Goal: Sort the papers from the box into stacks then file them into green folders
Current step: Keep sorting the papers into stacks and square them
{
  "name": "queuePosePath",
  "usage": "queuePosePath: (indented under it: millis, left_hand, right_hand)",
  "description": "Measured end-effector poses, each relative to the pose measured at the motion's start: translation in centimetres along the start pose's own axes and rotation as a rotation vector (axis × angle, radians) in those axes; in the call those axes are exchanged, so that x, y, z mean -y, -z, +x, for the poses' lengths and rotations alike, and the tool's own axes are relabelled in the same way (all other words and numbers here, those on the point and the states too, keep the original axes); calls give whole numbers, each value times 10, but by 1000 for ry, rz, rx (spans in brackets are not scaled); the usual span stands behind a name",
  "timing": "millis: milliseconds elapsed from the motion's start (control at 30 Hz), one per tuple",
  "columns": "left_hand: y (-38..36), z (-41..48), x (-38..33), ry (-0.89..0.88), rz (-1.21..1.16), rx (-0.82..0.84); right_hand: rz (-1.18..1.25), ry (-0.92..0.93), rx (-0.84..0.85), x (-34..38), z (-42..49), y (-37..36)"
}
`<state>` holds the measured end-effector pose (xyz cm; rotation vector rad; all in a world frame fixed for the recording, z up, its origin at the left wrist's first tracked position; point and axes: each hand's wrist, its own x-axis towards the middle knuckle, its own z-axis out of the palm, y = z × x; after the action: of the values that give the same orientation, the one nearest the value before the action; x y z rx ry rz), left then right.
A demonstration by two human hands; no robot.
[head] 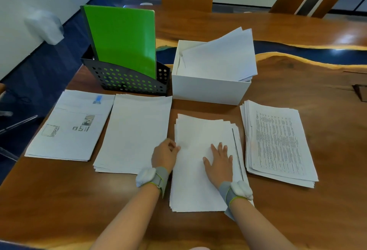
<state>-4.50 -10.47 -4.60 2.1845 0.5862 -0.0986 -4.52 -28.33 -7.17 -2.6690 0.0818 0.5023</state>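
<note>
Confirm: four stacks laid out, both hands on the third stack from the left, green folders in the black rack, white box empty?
Not empty: the head view shows the white box holding papers that stick out over its rim. The rest stands: four stacks, left hand and right hand on the third stack from the left, green folders in the black rack.

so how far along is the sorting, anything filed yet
Done: four stacks lie on the table, including the far-left stack, second stack and right stack. In hand: the right hand lies flat on the third stack while the left hand touches its left edge. Left: the box still holds papers, and the green folders stand in the rack, so no filing shows yet.
</note>
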Motion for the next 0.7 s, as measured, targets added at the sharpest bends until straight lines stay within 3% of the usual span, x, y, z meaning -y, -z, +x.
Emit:
queuePosePath:
  millis: [200,367,600,700]
  left_hand:
    - [88,65,11,74,41,-215]
    - [145,111,33,166,174,-233]
    - [141,118,31,260,201,-287]
    - [113,97,15,150,172,-257]
  right_hand:
    - [-74,0,28,-4,0,4]
    - [-141,2,54,-2,-1,1]
    - [-141,-47,9,-3,1,4]
    - [-67,-130,-86,-7,4,9]
